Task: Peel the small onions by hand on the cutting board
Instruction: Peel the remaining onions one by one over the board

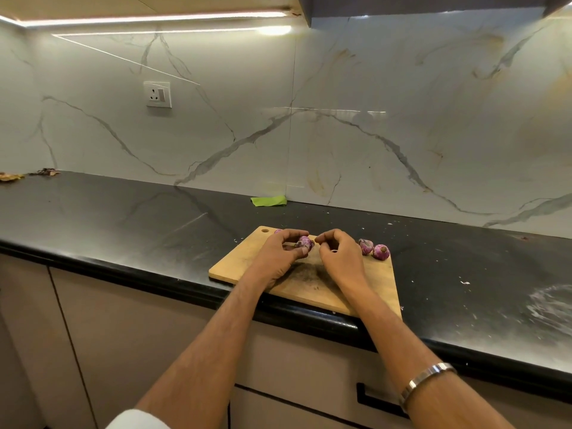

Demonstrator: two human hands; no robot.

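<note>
In the head view, a small purple onion (305, 243) is gripped in the curled fingers of the left hand (283, 250), above the far part of the wooden cutting board (376, 284). The right hand (339, 252) is held just beside it, its fingertips pinched together at the onion's right side; whether a strip of skin is caught between them cannot be told. Two more onions (374, 249) are seen on the board's far right corner. The board is laid on a black worktop (123, 218). A green scrap (268, 200) is seen by the marble wall. No readable writing is shown, not even on the wall socket (158, 94).
</note>
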